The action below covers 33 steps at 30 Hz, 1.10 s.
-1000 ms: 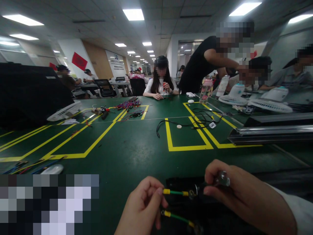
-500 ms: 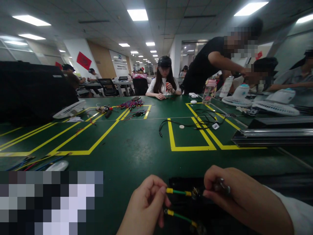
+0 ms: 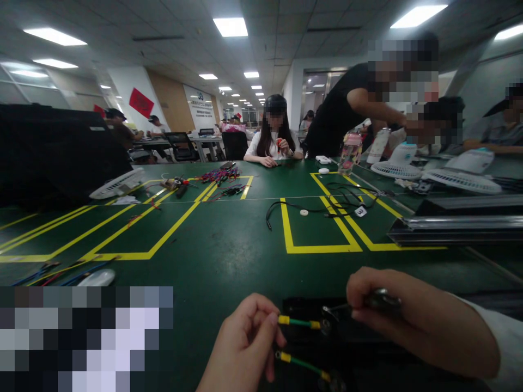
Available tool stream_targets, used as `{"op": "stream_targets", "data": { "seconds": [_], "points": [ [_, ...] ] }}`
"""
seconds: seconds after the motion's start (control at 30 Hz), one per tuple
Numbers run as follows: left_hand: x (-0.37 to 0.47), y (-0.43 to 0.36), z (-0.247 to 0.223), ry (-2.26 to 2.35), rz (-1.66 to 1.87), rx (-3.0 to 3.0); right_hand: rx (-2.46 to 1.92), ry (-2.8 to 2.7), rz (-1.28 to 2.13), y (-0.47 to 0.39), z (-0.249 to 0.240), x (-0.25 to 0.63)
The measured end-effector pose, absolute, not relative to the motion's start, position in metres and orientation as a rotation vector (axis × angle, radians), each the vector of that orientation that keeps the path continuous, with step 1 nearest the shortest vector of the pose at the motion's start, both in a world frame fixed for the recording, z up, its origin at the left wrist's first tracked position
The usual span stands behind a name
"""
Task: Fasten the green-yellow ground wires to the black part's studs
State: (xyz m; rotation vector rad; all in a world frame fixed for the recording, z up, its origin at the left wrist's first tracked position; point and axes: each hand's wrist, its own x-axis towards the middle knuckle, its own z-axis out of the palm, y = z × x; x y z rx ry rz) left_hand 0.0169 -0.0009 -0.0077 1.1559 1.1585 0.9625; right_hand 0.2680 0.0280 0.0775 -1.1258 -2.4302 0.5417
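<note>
Between the fingertips of my left hand [image 3: 251,337] is the free end of a short green wire [image 3: 300,322] with yellow sleeves. Its other end meets a small metal fastener on a dark part [image 3: 368,348]. A second green wire [image 3: 302,363] with yellow sleeves lies just below, its ring terminal loose near my left fingers. My right hand [image 3: 392,316] is closed around a metal wrench-like tool [image 3: 337,310], whose tip is just above the fastener and whose other end shows by my fingers.
Silver and black metal profiles [image 3: 461,222] lie at the right. Black cables [image 3: 298,206] cross the yellow tape marks ahead. Wire bundles [image 3: 220,173], a white fan [image 3: 116,184] and a white mouse [image 3: 97,277] are at the left. People sit and stand beyond the table.
My right hand has moved slightly right and up with the tool, whose tip now shows clear of the fingers. My left hand has hardly moved.
</note>
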Motion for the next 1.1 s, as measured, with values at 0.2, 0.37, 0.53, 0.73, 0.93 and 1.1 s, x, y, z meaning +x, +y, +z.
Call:
{"op": "stream_targets", "data": {
  "seconds": [0.2,0.37,0.53,0.73,0.93,1.1],
  "points": [
    [0.017,-0.001,-0.006,1.156,0.956,1.151,-1.27,-2.255,0.533,0.024,0.072,0.266],
    [0.017,-0.002,-0.005,1.183,0.937,1.176,-1.295,-2.393,0.4,0.019,0.069,0.247],
    [0.017,-0.002,-0.006,1.162,0.962,1.178,-1.342,-2.389,0.378,0.019,0.071,0.237],
    [0.018,-0.003,-0.005,1.181,0.95,1.184,-1.359,-2.393,0.361,0.018,0.072,0.229],
    [0.017,-0.001,-0.007,1.183,0.951,1.181,-1.376,-2.417,0.33,0.019,0.071,0.225],
    [0.017,-0.001,-0.008,1.174,0.963,1.178,-1.338,-2.457,0.332,0.019,0.074,0.228]
  ]
}}
